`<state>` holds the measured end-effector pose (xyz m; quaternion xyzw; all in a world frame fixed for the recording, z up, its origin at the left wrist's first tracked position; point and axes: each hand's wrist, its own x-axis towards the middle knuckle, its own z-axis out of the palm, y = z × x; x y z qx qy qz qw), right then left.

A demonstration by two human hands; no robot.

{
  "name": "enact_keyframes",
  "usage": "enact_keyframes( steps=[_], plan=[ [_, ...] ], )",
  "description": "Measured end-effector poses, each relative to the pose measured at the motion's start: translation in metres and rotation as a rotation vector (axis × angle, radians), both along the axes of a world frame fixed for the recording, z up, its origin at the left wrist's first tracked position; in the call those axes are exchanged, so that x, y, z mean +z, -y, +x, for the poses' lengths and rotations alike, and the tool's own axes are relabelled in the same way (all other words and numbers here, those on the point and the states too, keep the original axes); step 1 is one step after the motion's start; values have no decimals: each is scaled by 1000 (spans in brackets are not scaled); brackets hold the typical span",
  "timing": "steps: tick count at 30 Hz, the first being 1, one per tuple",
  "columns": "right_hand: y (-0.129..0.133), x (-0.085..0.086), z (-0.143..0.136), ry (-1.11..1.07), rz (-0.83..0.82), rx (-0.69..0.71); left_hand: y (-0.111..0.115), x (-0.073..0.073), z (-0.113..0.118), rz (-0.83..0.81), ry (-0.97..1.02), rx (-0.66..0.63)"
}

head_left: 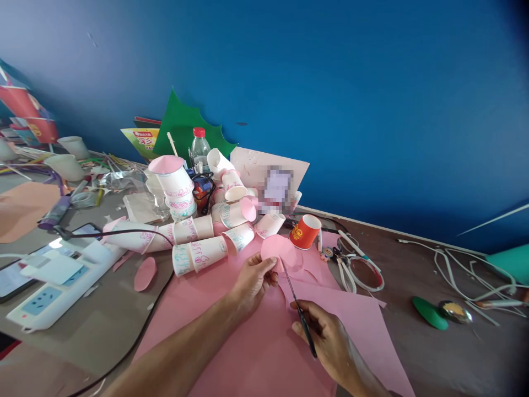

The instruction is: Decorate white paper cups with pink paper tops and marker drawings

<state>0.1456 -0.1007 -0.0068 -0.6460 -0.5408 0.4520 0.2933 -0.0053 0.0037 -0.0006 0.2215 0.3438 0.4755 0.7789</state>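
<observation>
My left hand [257, 278] pinches the lower left edge of a round pink paper disc [281, 249], held up above the pink sheets. In my right hand [328, 336] is a pair of scissors [305, 322] with black handles. The thin blades reach up to the disc's lower edge, beside my left fingertips; whether they are cutting into it I cannot tell. Beneath both hands lies a large pink paper sheet [248, 353]. Just behind the disc, to the right, stands a red-orange paper cup [305, 231].
Several decorated white paper cups [209, 253] lie and stand at left, one stack topped by a pink cone [166, 164]. A white power strip [61, 292] and a black cable [140, 336] sit further left. White cords [450, 264] lie at right, before a blue wall [372, 110].
</observation>
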Motion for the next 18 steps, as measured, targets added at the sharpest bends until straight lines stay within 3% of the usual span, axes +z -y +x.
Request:
enact_keyframes(
  steps=[5, 11, 15, 18],
  plan=[
    [3, 9, 9, 120, 76, -5, -5, -1, -3, 29, 16, 39],
    [1, 15, 31, 496, 223, -54, -4, -2, -5, 55, -6, 0],
    [-7, 13, 41, 744, 195, -65, -4, -2, -6, 81, -34, -50],
    [-14, 17, 48, 805, 154, -6, -4, -4, -6, 98, -61, -70]
  ],
)
